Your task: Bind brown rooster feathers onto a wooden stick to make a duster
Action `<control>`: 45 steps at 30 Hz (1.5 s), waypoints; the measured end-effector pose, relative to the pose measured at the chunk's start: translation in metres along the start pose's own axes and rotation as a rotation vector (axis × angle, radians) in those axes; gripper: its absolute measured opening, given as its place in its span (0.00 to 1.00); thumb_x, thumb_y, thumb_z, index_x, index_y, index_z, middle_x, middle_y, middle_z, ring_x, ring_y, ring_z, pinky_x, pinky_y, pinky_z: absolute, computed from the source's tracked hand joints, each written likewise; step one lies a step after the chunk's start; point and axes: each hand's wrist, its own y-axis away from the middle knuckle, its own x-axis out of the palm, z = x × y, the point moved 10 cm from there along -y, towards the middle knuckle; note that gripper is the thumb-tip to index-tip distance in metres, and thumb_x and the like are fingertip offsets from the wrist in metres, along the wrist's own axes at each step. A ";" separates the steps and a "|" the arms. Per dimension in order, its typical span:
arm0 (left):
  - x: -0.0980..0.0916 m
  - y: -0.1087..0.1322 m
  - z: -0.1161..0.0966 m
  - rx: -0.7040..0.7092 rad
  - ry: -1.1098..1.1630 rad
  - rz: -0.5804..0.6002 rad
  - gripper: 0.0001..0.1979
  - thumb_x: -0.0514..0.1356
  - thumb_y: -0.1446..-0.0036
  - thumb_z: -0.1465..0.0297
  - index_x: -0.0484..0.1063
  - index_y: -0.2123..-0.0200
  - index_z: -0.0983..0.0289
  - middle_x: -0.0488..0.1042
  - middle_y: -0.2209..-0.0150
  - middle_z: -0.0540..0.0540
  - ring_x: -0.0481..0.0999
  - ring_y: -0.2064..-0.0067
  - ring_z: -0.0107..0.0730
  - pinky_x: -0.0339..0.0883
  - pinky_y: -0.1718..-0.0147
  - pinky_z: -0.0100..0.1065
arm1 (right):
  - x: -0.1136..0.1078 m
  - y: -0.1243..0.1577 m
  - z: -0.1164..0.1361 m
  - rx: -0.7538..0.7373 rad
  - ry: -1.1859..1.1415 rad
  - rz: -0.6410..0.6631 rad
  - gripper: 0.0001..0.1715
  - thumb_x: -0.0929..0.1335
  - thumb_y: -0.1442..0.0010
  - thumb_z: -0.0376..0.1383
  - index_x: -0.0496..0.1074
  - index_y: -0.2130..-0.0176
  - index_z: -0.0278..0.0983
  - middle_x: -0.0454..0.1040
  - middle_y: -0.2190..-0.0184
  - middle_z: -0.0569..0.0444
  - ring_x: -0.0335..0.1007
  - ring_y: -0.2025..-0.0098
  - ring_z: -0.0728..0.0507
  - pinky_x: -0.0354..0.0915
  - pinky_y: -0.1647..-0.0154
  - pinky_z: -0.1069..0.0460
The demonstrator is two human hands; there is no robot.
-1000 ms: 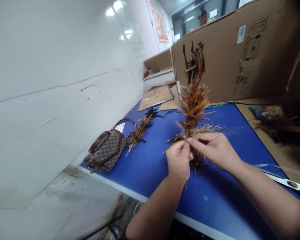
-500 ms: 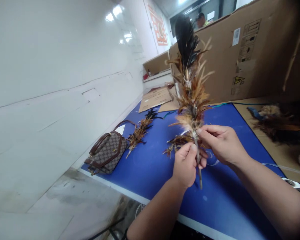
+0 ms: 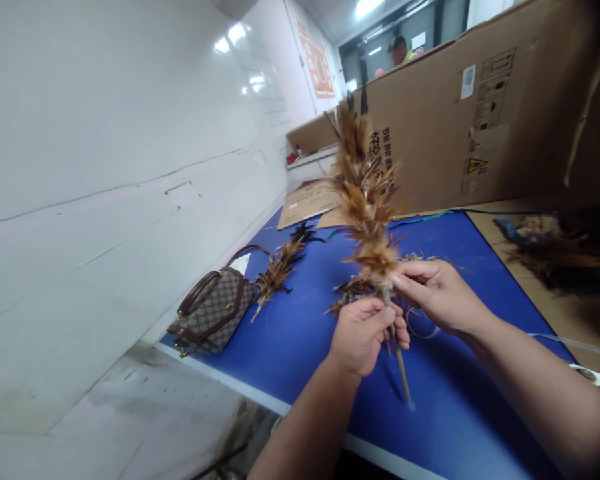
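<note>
Upright in front of me stands a feather duster, brown and tan feathers bound along a thin stick, with dark tips at its top. My left hand is closed round the bare stick below the plumage. At the lower end of the feathers, my right hand pinches the duster between thumb and fingers; whether a strip or thread is also in that pinch I cannot tell. Behind my hands, loose brown feathers lie on the blue table. A second feather duster lies farther left.
A patterned handbag sits at the table's left edge by the white wall. Along the back stands a large cardboard box, with flat cardboard beside it. Dark feathers are heaped at right. A person is beyond the box.
The duster has turned about its stick, showing brown feathers where long black ones faced me, and its top appears lower. My left hand has shifted slightly left and down.
</note>
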 end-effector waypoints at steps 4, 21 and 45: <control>0.001 0.001 0.003 -0.021 0.027 -0.074 0.17 0.73 0.52 0.64 0.74 0.68 0.70 0.76 0.74 0.55 0.78 0.75 0.34 0.78 0.72 0.42 | 0.000 0.000 -0.002 0.016 0.022 -0.022 0.25 0.72 0.39 0.49 0.69 0.78 0.35 0.66 0.81 0.57 0.59 0.79 0.51 0.57 0.79 0.55; -0.014 0.000 -0.001 0.160 -0.045 -0.403 0.22 0.77 0.62 0.66 0.65 0.78 0.66 0.68 0.83 0.45 0.66 0.82 0.19 0.61 0.80 0.23 | -0.003 0.008 -0.002 -0.041 0.481 -0.365 0.19 0.65 0.39 0.41 0.61 0.79 0.38 0.59 0.83 0.60 0.55 0.79 0.50 0.53 0.78 0.54; 0.003 0.003 0.019 -0.086 -0.076 0.064 0.21 0.70 0.47 0.57 0.78 0.62 0.71 0.75 0.72 0.55 0.75 0.74 0.30 0.72 0.73 0.35 | -0.008 -0.002 -0.004 -0.019 0.188 0.035 0.27 0.70 0.38 0.54 0.73 0.73 0.34 0.62 0.81 0.58 0.55 0.78 0.51 0.54 0.80 0.55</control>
